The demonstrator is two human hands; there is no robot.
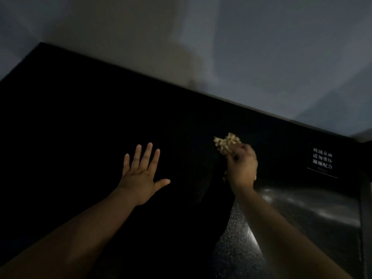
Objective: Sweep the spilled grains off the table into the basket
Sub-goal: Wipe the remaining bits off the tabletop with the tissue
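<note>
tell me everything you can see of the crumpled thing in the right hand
The crumpled wad is pale beige, mottled and wrinkled, perhaps paper or cloth; the dim frame does not settle which. The right hand grips it, most of it sticking out beyond the grip, over the dark table; whether it touches the table cannot be told.

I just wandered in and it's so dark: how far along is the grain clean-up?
Done: unclear; I can make out no grains on the dark table. In hand: the right hand grips a pale crumpled wad, perhaps a cloth; the left hand is spread open over the table. Left: no basket is in view, so tipping anything into it seems yet to come.
</note>
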